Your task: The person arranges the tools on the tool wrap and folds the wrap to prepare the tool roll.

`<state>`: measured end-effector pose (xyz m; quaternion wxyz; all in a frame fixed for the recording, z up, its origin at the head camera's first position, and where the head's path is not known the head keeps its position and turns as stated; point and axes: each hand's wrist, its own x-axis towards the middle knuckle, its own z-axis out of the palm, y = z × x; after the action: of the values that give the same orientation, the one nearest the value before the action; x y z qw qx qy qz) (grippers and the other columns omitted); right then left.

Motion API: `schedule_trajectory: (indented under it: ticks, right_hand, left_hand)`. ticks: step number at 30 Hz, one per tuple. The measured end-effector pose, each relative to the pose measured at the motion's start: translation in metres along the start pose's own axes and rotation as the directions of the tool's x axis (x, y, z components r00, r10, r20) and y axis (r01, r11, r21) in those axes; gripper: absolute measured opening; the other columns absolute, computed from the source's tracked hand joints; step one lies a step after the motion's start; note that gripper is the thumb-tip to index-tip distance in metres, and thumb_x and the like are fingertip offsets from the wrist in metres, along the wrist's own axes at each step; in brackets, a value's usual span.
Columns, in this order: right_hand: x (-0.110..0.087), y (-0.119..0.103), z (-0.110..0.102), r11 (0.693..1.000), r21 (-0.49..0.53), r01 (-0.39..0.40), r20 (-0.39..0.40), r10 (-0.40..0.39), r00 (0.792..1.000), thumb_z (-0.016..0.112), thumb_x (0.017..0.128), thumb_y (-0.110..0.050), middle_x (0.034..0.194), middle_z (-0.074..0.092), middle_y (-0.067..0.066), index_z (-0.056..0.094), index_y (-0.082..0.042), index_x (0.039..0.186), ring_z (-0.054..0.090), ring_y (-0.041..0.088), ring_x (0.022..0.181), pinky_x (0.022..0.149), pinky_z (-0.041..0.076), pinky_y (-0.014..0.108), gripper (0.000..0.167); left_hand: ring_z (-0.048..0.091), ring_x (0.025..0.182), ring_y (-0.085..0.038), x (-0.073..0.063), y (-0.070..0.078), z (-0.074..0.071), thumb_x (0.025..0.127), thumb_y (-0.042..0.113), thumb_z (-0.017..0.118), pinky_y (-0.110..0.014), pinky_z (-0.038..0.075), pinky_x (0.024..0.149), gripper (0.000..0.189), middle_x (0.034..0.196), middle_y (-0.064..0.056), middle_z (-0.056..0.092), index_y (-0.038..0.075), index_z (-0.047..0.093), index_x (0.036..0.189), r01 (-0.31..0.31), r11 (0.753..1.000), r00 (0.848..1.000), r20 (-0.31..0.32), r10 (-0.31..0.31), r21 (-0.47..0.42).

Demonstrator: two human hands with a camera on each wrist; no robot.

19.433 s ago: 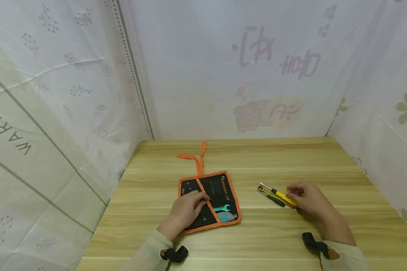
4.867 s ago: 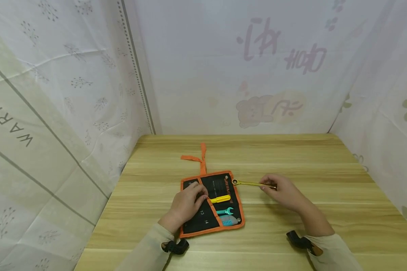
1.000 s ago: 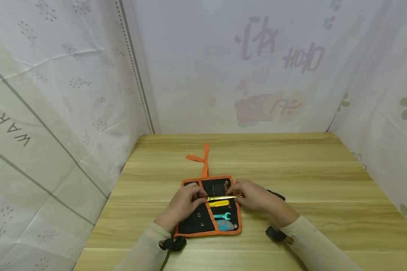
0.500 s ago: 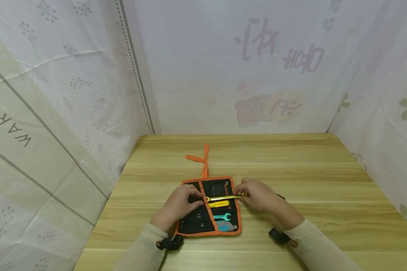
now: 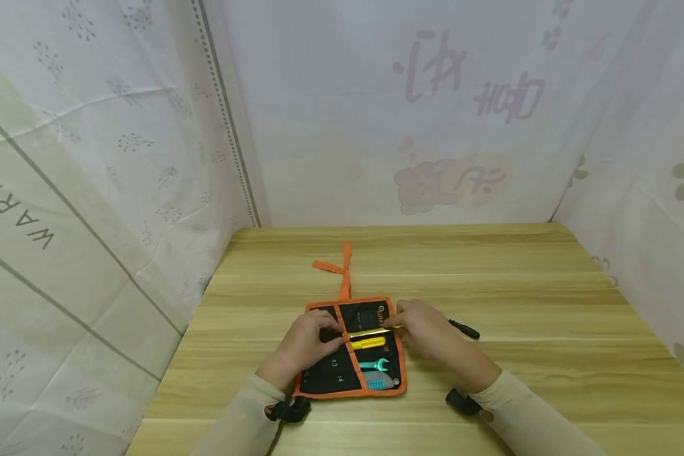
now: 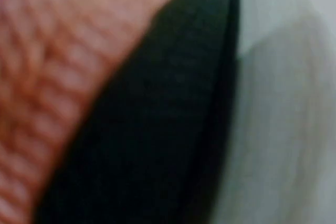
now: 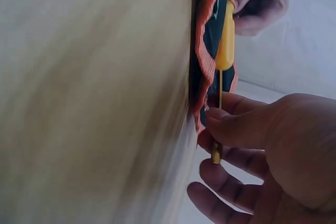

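A black tool pouch [image 5: 330,384] with orange trim lies spread on the table. My left hand [image 5: 301,342] pinches the orange edge of its slanted pocket; the left wrist view shows only blurred skin, a black strap and a sleeve. With thumb and fingers my right hand [image 5: 427,329] holds a golden ratchet wrench [image 5: 370,332] near one end, flat over the pouch. Its far end is at the pocket edge; how deep it goes in is hidden. Beside it a yellow screwdriver handle [image 5: 369,343], a teal wrench [image 5: 376,365] and a grey-blue handled tool [image 5: 379,380] stick out of the pocket.
A black-handled tool [image 5: 464,329] lies on the wooden table [image 5: 519,278], right of the pouch and behind my right forearm. Orange ties [image 5: 344,272] stretch from the pouch toward the back. Patterned curtains [image 5: 330,126] surround the table.
The yellow screwdriver and the golden wrench have come from the right side of the table to the pouch. Within the last half second my right hand has slid the wrench slightly left.
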<state>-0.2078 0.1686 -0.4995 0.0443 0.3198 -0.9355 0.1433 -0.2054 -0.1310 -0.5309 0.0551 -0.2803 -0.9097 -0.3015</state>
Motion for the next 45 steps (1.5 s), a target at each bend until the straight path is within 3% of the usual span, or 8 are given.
schedule_trajectory:
  ticks: [5, 8, 13, 19, 22, 28, 40, 45]
  right_hand:
    - [0.004, -0.008, -0.002, 0.995, -0.104, -0.006, 0.003, 0.007, 1.0, 0.075, 0.097, -0.009, 0.082, 0.049, -0.01, 0.084, -0.031, 0.109, 0.04, 0.013, 0.068, 0.057, 0.035, 0.027, 0.027]
    - [0.006, -0.012, -0.002, 0.994, -0.106, -0.007, 0.011, 0.009, 1.0, 0.076, 0.096, -0.008, 0.09, 0.058, -0.009, 0.084, -0.031, 0.107, 0.049, 0.014, 0.075, 0.061, 0.043, 0.03, 0.027]
    - [0.008, -0.014, 0.001, 0.998, -0.063, -0.018, 0.026, 0.02, 0.999, 0.079, 0.093, -0.008, 0.106, 0.068, -0.005, 0.083, -0.027, 0.109, 0.064, 0.02, 0.095, 0.079, 0.056, 0.038, 0.025]
    - [0.003, -0.006, -0.001, 0.995, 0.066, -0.08, 0.087, 0.075, 0.993, 0.079, 0.091, -0.004, 0.095, 0.061, -0.004, 0.08, -0.014, 0.105, 0.055, 0.011, 0.081, 0.073, 0.052, 0.03, 0.017]
    - [0.0, 0.0, -0.004, 0.987, 0.133, -0.095, 0.119, 0.079, 0.99, 0.076, 0.089, 0.003, 0.094, 0.058, -0.003, 0.078, -0.014, 0.104, 0.051, 0.009, 0.077, 0.07, 0.051, 0.029, 0.022]
    - [-0.002, 0.009, -0.007, 0.995, 0.096, -0.031, 0.125, 0.019, 0.992, 0.08, 0.091, -0.004, 0.091, 0.058, -0.006, 0.079, -0.023, 0.103, 0.054, 0.007, 0.076, 0.068, 0.052, 0.028, 0.023]
    - [-0.001, 0.005, -0.01, 0.995, 0.1, 0.011, 0.082, -0.019, 0.996, 0.083, 0.089, -0.004, 0.092, 0.063, -0.007, 0.082, -0.019, 0.103, 0.061, 0.008, 0.081, 0.071, 0.055, 0.028, 0.02]
    - [0.004, 0.001, -0.006, 0.992, 0.11, 0.055, 0.108, -0.067, 0.992, 0.083, 0.09, -0.005, 0.099, 0.066, -0.006, 0.082, -0.017, 0.105, 0.064, 0.009, 0.087, 0.074, 0.056, 0.026, 0.019]
  left_hand:
    - [0.065, 0.092, -0.009, 0.0, 0.001, 0.0, 0.092, 0.024, 0.085, -0.035, 0.057, 0.084, 0.01, 0.099, 0.014, 0.069, 0.022, 0.081, 0.101, 0.005, 1.0, 1.0, 0.001, -0.005, -0.004]
    - [0.065, 0.092, -0.01, -0.001, 0.001, 0.0, 0.092, 0.024, 0.085, -0.036, 0.057, 0.084, 0.01, 0.099, 0.014, 0.068, 0.022, 0.081, 0.101, 0.008, 1.0, 1.0, -0.001, -0.008, -0.002]
    - [0.064, 0.092, -0.01, 0.0, 0.0, 0.0, 0.092, 0.023, 0.084, -0.037, 0.056, 0.084, 0.009, 0.099, 0.016, 0.066, 0.024, 0.08, 0.101, 0.008, 1.0, 1.0, 0.003, -0.008, 0.011]
    - [0.064, 0.093, -0.01, 0.0, 0.002, 0.0, 0.093, 0.025, 0.083, -0.036, 0.056, 0.085, 0.01, 0.101, 0.016, 0.066, 0.025, 0.081, 0.103, 0.028, 1.0, 0.999, 0.014, -0.028, 0.004]
    - [0.064, 0.093, -0.01, 0.0, 0.001, 0.0, 0.092, 0.024, 0.084, -0.035, 0.057, 0.084, 0.011, 0.101, 0.016, 0.067, 0.024, 0.081, 0.103, 0.023, 1.0, 1.0, 0.005, -0.023, 0.005]
    - [0.065, 0.094, -0.01, 0.0, -0.001, -0.001, 0.093, 0.025, 0.084, -0.036, 0.057, 0.084, 0.011, 0.102, 0.015, 0.067, 0.024, 0.081, 0.104, 0.012, 1.0, 1.0, 0.008, -0.011, -0.011]
    - [0.065, 0.095, -0.011, -0.001, 0.001, -0.001, 0.092, 0.022, 0.084, -0.037, 0.057, 0.086, 0.011, 0.102, 0.013, 0.068, 0.023, 0.081, 0.103, -0.001, 1.0, 1.0, 0.007, 0.001, -0.024]
    - [0.065, 0.095, -0.011, -0.001, 0.002, 0.0, 0.093, 0.021, 0.084, -0.037, 0.057, 0.087, 0.01, 0.101, 0.014, 0.068, 0.023, 0.081, 0.102, 0.001, 1.0, 1.0, 0.013, 0.0, -0.019]
